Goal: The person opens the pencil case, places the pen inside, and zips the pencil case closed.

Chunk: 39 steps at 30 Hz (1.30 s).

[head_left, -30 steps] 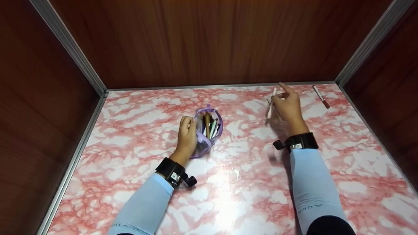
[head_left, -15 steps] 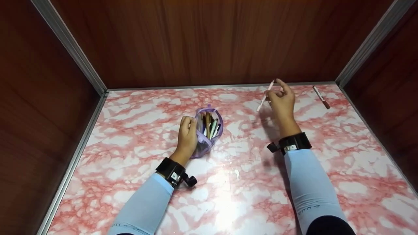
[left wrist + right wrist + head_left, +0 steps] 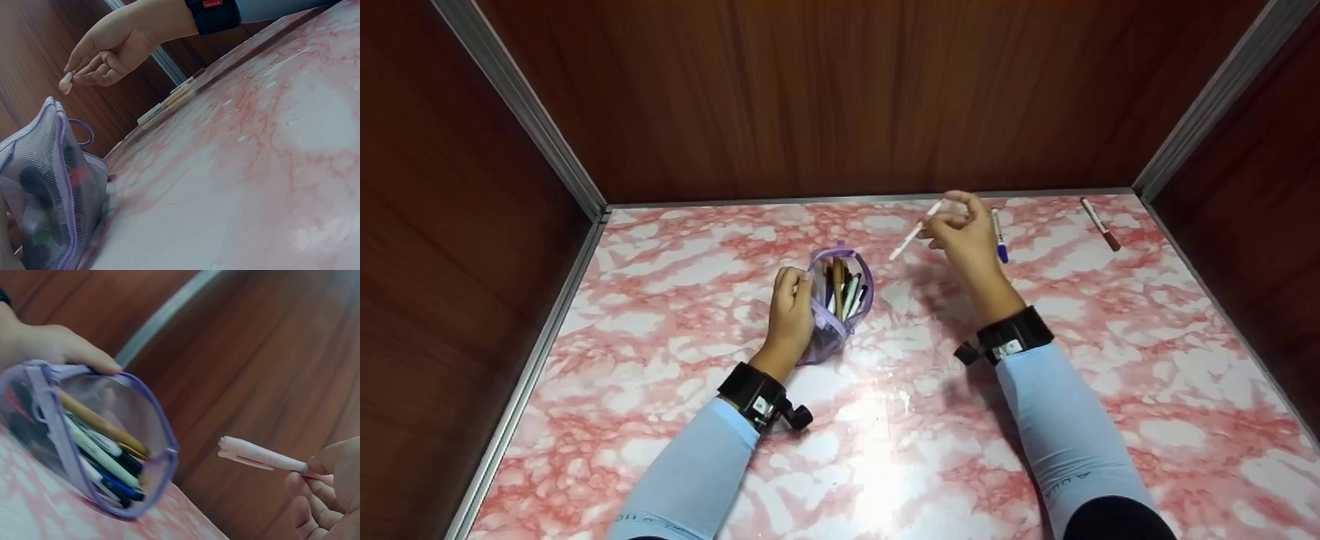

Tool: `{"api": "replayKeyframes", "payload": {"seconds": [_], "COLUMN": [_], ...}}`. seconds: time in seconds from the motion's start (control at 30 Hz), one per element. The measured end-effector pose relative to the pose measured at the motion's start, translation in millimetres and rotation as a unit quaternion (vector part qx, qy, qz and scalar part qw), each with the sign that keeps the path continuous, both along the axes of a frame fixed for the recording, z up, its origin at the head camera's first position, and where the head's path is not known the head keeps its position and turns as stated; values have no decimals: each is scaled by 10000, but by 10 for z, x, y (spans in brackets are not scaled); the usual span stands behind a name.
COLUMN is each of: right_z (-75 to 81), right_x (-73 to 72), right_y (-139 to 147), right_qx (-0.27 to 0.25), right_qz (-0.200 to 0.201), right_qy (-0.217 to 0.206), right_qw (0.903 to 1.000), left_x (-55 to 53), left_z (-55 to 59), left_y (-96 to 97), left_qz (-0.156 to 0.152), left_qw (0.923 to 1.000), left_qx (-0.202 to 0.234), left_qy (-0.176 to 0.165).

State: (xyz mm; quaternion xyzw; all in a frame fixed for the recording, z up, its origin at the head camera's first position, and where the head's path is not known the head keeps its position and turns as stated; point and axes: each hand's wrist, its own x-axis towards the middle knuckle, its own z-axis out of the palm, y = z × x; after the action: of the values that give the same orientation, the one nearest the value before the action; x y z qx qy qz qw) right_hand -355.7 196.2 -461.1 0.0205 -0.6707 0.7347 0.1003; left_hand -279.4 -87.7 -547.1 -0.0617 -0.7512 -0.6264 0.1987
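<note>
A purple-trimmed mesh pencil case lies on the table with its mouth open, holding several pens and markers. My left hand grips its left side; in the right wrist view the thumb rests along the rim. To the right, my right hand pinches a pale pink pen between thumb and fingers, above the table. That pen is tilted, its clip end pointing toward the case in the right wrist view. The case's mesh blurs the contents in the left wrist view.
A blue-capped marker lies just right of my right hand. Farther right is a marker with a dark red cap. Wooden panels wall the back and sides of the pink marbled table.
My right hand has carried the pink pen leftward, toward the pencil case, uncovering the blue-capped marker. The left hand and the case have stayed in place.
</note>
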Motion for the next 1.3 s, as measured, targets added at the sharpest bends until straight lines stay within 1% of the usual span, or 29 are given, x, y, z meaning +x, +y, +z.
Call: {"api": "replayKeyframes", "payload": {"seconds": [0.13, 0.27, 0.37, 0.5, 0.57, 0.67, 0.77, 0.87, 0.93, 1.0, 1.07, 1.1, 1.13, 1.2, 1.23, 1.3], "right_z": [-80, -187, -268, -350, -380, -401, -401, -389, -384, -374, -362, -355, -348, -341, -338, -347], "right_x": [60, 136, 211, 311, 341, 369, 392, 402, 389, 360, 320, 297, 266, 200, 163, 76], "right_y": [-221, -468, -629, -773, -808, -831, -847, -855, -840, -796, -718, -670, -614, -480, -408, -257], "right_qx": [71, 299, 435, 416, 575, 1219, 1832, 2205, 2360, 2439, 2320, 2099, 1973, 1779, 1768, 1921], "right_qz": [357, 708, 900, 1131, 1253, 1413, 1719, 1957, 1951, 1807, 1637, 1583, 1494, 1303, 1185, 911], "right_qy": [-54, -240, -339, -352, -355, -264, -142, 55, 120, 26, -273, -550, -734, -998, -1056, -1025], "right_qw": [9993, 9968, 9944, 9921, 9898, 9821, 9678, 9555, 9519, 9528, 9585, 9632, 9661, 9703, 9714, 9717], "left_x": [2, 6, 15, 27, 26, 26, 25, 19, 15, 16, 14, 12, 11, 16, 18, 23], "left_z": [-5, 0, 10, 31, 33, 35, 25, 11, 3, 0, -2, -4, -5, 1, 6, 14], "left_y": [-1, -2, 1, 23, 28, 29, 14, 3, -1, -2, 1, 2, 2, 5, 5, 3], "left_qz": [-26, -44, -43, -86, -82, -69, -65, -78, -72, -54, -8, 20, 49, 128, 163, 227], "left_qw": [10000, 9999, 9998, 9994, 9992, 9988, 9988, 9988, 9987, 9987, 9989, 9991, 9992, 9996, 9997, 9997], "left_qx": [27, 41, 98, 312, 381, 459, 450, 451, 446, 427, 365, 325, 281, 162, 107, 7], "left_qy": [52, 151, 155, 106, 115, 141, 159, 186, 235, 265, 288, 287, 275, 201, 169, 121]}}
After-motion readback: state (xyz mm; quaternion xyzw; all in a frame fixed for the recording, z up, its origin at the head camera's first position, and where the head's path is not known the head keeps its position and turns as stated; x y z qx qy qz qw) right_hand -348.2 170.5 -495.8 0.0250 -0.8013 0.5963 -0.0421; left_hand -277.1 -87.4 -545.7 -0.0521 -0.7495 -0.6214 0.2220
